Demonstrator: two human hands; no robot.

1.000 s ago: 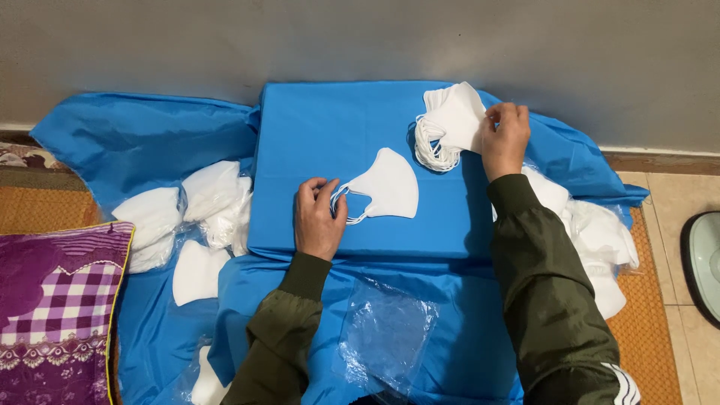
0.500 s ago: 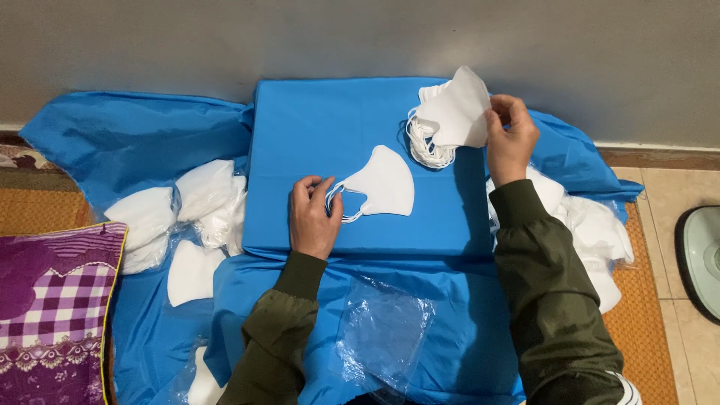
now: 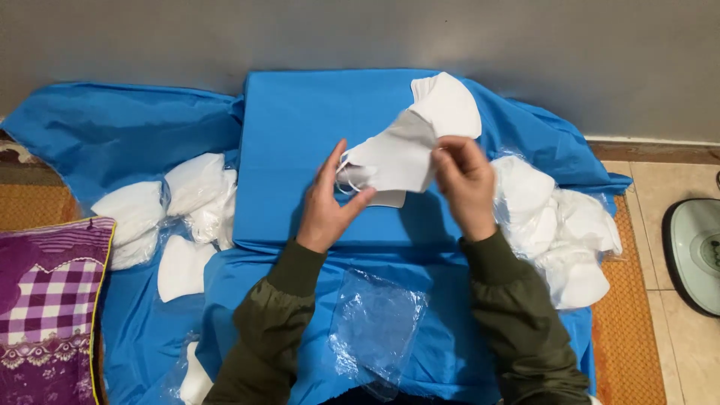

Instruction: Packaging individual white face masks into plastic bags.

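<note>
the clear plastic bag [image 3: 375,330] lying on the blue sheet [image 3: 135,135] in front of me looks empty and crumpled. on the raised blue-covered block [image 3: 300,142] my left hand [image 3: 330,206] pinches the ear-loop end of a white mask [image 3: 390,161], thumb and fingers closed on it, while my right hand [image 3: 465,184] grips the other end together with a second white mask [image 3: 450,105] that fans up behind it.

half a second ago my hands were far apart: the left pressed one mask flat on the block, the right lifted masks at the far right corner. now both have met at the middle and the masks are raised off the surface.

i count two masks in my hands, one bag, one loose pile of masks at the left [image 3: 172,217] and one at the right [image 3: 555,225]; how many lie in each pile i cannot tell.
</note>
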